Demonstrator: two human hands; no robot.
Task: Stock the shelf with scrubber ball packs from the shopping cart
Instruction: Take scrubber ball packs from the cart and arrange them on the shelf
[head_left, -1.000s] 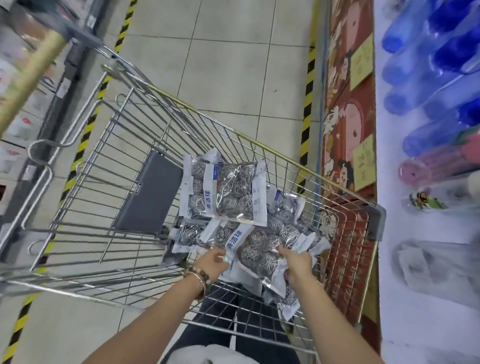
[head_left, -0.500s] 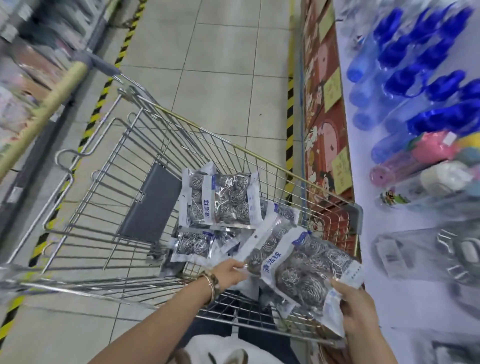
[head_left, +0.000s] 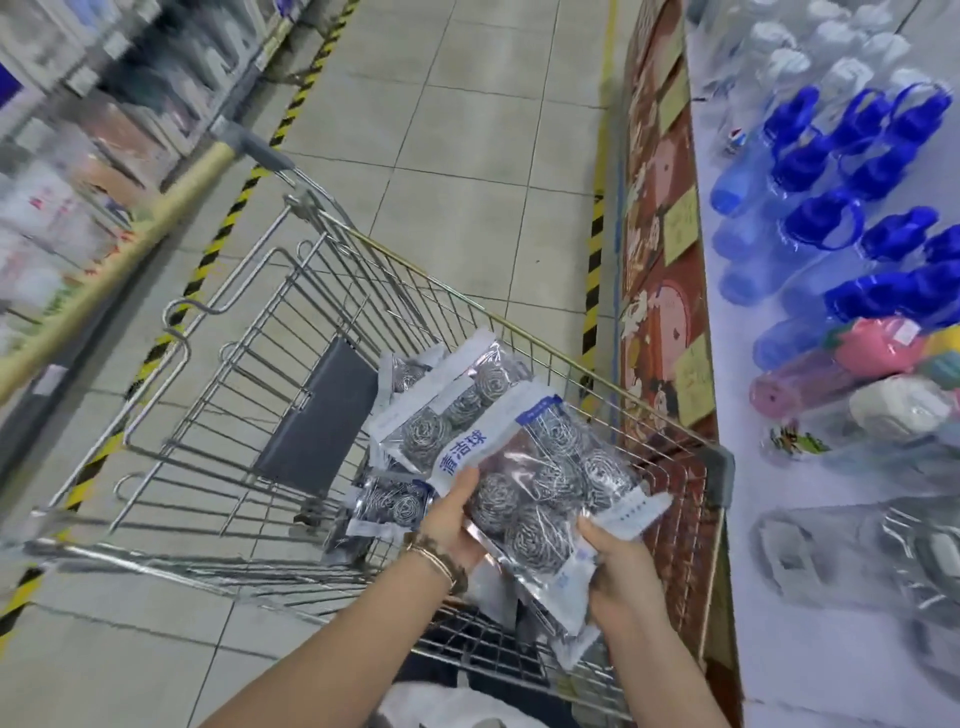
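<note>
Left hand (head_left: 451, 522), beaded bracelet (head_left: 435, 557) on the wrist, thumb pressed on top of the scrubber ball pack (head_left: 545, 483) at its left edge, fingers hidden under it. Right hand (head_left: 621, 577) grips the same pack at its near right corner, fingers curled round the edge. Pack tilted, held over the near right corner of the shopping cart (head_left: 519, 332), beside the white shelf (head_left: 831, 649). A 2nd pack (head_left: 452, 402) sits just behind it, cannot tell what holds it. More packs (head_left: 387, 501) lie on the cart floor beside the grey seat flap (head_left: 317, 421). Farther along the shelf: pink bottle (head_left: 800, 382), then blue bottles (head_left: 826, 223). Yellow-black floor tape (head_left: 592, 291) runs along the shelf base.
</note>
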